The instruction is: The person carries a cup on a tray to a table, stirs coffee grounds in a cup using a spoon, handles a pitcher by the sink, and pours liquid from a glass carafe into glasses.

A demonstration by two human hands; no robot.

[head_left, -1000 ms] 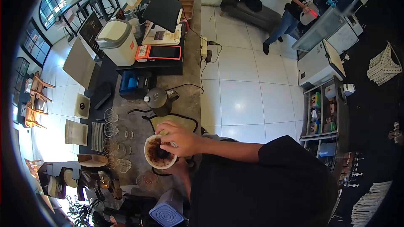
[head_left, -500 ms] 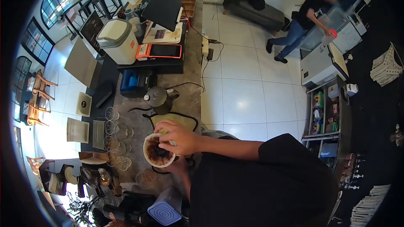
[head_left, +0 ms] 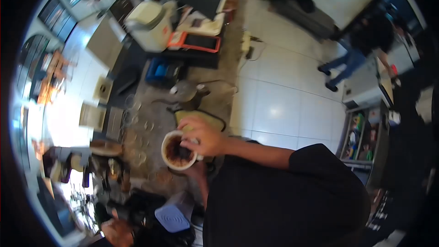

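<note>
A white cup (head_left: 166, 161) with dark brown residue on its inner wall is tilted so that its mouth faces the camera. My left hand (head_left: 196, 172), partly hidden behind the cup, holds it from the side and below. The fingers of my right hand (head_left: 203, 137) are bent together at the rim and reach into the mouth. Whatever they grip is too small and blurred to make out. Beyond my right hand lies a yellow-green cloth or mat with a dark edge (head_left: 208, 121). A grey metal kettle (head_left: 186, 92) stands past it.
Several clear glasses (head_left: 137, 139) stand on the counter (head_left: 160, 105). A lidded white bin (head_left: 148, 27), an orange-edged device (head_left: 201, 41) and a blue-black machine (head_left: 160, 71) are farther along. A purple-grey container (head_left: 173, 215) is near a co-worker's hand (head_left: 117, 231). Another person (head_left: 366, 41) bends beside a white chest.
The view has swung, shifting the counter rightward and blurring it. My hands remain at the cup. The person in the background has moved along the white chest. A co-worker's hand now shows at the bottom left.
</note>
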